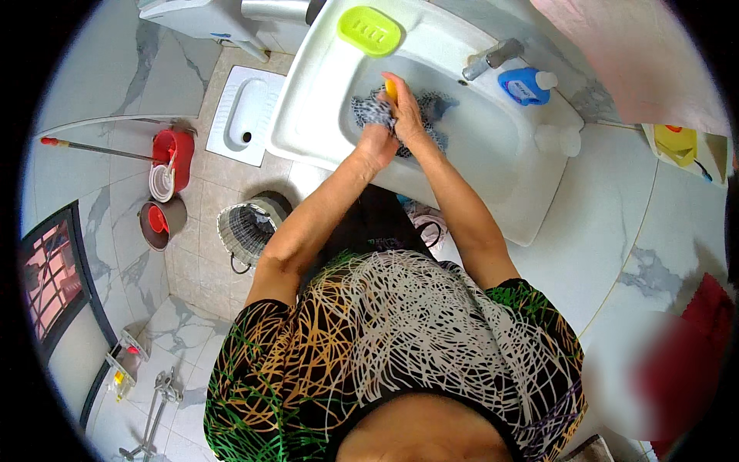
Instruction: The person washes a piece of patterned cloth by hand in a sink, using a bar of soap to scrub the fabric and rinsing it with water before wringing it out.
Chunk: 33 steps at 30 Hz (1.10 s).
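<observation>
My left hand (pixel 379 143) grips a bunched part of a wet black-and-white patterned cloth (pixel 369 110) over the white ceramic washbasin (pixel 312 124). A yellow bar, apparently soap (pixel 391 90), is in my right hand (pixel 407 112), pressed close to the bunched cloth. Part of the bar is hidden by the fingers. The rest of the cloth hangs down into cloudy water (pixel 485 133) in the bowl, to the right of both hands. At the far rim lies a lime-green soap dish (pixel 369 32) with nothing on it.
A chrome tap (pixel 493 59) and a blue bottle (pixel 524 86) with a white cap stand along the basin's back edge. Left of the basin are a squat toilet (pixel 245 115), a wicker basket (pixel 248 231), a red mop bucket (pixel 176 159) and a brown bucket (pixel 161 222).
</observation>
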{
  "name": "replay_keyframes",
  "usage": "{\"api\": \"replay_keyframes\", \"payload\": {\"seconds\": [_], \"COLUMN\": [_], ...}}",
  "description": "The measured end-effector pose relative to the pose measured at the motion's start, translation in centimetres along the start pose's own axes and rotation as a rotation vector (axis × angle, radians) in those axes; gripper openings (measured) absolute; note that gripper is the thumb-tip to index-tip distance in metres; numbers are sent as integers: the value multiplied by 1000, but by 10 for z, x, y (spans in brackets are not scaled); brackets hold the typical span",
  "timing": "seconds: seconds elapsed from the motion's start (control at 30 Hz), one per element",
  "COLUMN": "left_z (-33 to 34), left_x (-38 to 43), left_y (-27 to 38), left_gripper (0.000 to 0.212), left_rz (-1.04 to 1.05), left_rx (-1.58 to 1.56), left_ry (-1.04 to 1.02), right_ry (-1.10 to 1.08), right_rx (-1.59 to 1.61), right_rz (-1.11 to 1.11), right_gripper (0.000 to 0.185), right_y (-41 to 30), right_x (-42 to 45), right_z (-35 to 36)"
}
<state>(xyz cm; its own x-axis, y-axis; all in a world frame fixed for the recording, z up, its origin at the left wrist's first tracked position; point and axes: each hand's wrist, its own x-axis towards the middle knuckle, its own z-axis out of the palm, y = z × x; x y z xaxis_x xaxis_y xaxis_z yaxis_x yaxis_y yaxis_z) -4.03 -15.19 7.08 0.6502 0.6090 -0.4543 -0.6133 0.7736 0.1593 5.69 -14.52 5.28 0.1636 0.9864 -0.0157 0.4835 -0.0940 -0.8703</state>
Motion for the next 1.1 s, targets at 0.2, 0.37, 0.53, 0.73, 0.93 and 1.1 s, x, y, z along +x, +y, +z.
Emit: {"api": "replay_keyframes", "payload": {"seconds": [0.2, 0.37, 0.53, 0.73, 0.93, 1.1], "left_z": [-5, 33, -2, -3, -26, -10], "left_x": [-3, -21, 17, 15, 39, 49], "left_y": [-38, -44, -48, -13, 17, 28], "left_gripper": [29, 21, 20, 23, 20, 21], "left_rz": [84, 220, 719, 1202, 866, 736], "left_rx": [216, 527, 1022, 1915, 2159, 2107], "left_ry": [196, 33, -22, -266, -3, 85], "right_ry": [334, 237, -124, 86, -53, -87], "right_rx": [295, 926, 1515, 1683, 1622, 1595], "right_rz": [480, 600, 687, 285, 687, 789], "right_gripper": [48, 41, 33, 32, 42, 54], "right_y": [106, 151, 98, 55, 18, 10], "right_x": [10, 12, -11, -32, -24, -28], "right_z": [5, -29, 10, 29, -2, -10]}}
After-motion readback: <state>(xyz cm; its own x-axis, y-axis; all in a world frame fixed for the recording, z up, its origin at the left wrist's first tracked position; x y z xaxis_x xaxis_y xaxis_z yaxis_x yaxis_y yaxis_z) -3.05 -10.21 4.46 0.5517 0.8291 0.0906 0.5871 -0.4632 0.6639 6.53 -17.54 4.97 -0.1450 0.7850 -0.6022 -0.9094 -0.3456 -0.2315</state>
